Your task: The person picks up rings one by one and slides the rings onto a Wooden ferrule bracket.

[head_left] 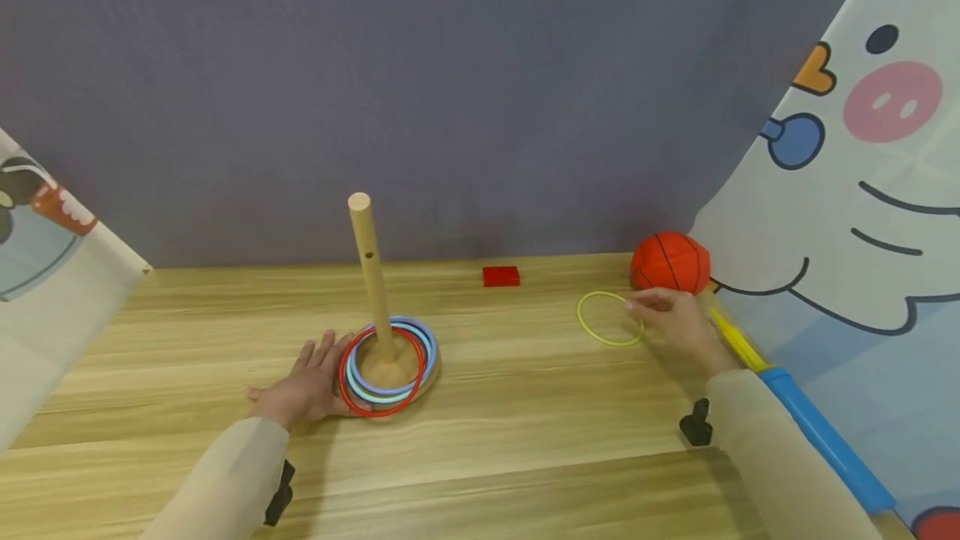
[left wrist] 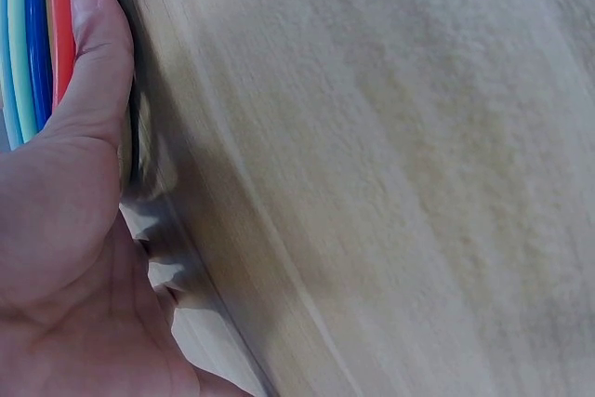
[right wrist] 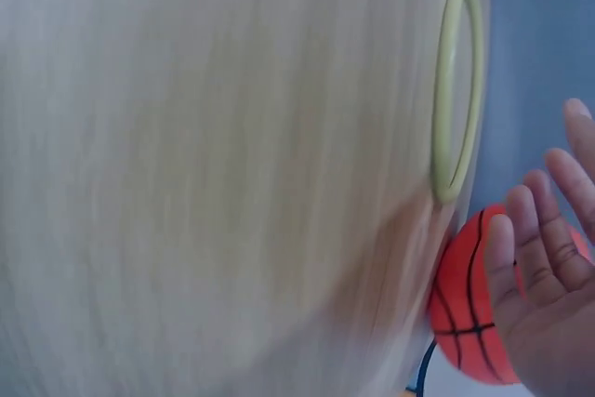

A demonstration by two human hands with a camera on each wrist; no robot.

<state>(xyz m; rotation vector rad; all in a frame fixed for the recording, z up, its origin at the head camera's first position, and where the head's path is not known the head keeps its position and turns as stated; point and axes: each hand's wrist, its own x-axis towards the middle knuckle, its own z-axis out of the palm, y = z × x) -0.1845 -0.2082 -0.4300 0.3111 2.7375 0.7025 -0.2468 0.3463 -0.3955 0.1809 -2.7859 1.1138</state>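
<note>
In the head view a wooden peg (head_left: 372, 273) rises from a round wooden base. Several toss rings (head_left: 427, 340), red, blue and pale blue-green, lie stacked around its foot. My left hand (head_left: 303, 386) rests beside the base with fingers spread, its thumb (left wrist: 98, 53) along the base's edge, just by the red ring (left wrist: 61, 34) in the left wrist view. On the right, a yellow ring (head_left: 591, 329) lies on the table, and the fingertips of my right hand (head_left: 678, 323) are right at its edge. The right wrist view shows those fingers loosely extended, a gap between them and the ring.
A small red toy basketball (head_left: 667, 263) sits just beyond my right hand. A red block (head_left: 501, 276) lies at the back of the wooden table (head_left: 487, 440). Along the right edge lies a blue tube (head_left: 821, 436) with a yellow tip. Grey cloth (head_left: 480, 107) hangs behind.
</note>
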